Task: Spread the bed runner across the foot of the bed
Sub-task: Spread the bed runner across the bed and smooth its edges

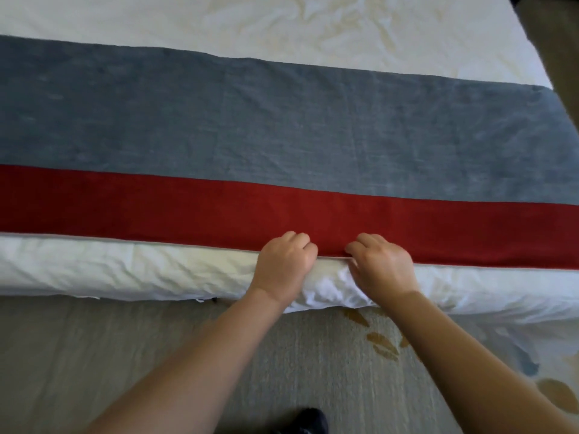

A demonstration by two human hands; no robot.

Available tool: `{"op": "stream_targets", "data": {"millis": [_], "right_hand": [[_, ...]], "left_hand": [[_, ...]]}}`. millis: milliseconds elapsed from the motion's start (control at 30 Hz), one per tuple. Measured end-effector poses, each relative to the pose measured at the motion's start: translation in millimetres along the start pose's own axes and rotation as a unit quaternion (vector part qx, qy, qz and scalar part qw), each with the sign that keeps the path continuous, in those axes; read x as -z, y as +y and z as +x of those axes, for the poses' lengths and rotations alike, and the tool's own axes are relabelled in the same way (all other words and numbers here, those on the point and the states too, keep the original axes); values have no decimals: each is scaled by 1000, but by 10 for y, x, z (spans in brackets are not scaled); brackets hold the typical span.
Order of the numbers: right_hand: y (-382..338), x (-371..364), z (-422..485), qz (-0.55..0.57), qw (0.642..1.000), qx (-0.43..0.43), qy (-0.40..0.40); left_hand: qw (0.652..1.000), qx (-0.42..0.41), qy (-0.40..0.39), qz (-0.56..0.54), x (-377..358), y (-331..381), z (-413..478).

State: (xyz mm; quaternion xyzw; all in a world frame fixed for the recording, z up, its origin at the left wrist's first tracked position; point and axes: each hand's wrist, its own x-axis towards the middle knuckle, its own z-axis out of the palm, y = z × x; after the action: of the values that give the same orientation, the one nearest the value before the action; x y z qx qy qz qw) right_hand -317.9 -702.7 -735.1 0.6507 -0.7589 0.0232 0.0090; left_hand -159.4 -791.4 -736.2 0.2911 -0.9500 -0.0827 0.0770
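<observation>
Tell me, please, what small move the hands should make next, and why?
Probably slide both hands apart along the near edge. The left hand and right hand grip the runner there, close together at mid-bed; it already lies flat across the bed, so only smoothing outward seems left.

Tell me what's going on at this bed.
A person stands at the foot of the bed. The left hand and right hand sit close together, fingers curled on the near edge of the bed runner, along its red stripe. The runner lies flat across the bed from the picture's left edge to the bed's right side, with only slight creases. This looks like a final tug to straighten the edge.
</observation>
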Motion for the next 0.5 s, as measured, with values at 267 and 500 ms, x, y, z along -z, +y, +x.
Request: {"op": "stream_targets", "data": {"millis": [267,500], "right_hand": [[-1260,64,738,-6,996,87,-6],[-1606,45,786,23,999,38,-6]], "left_hand": [[996,78,-32,37,455,-1169,-498],[996,67,-42,33,524,-1352,-649]]}}
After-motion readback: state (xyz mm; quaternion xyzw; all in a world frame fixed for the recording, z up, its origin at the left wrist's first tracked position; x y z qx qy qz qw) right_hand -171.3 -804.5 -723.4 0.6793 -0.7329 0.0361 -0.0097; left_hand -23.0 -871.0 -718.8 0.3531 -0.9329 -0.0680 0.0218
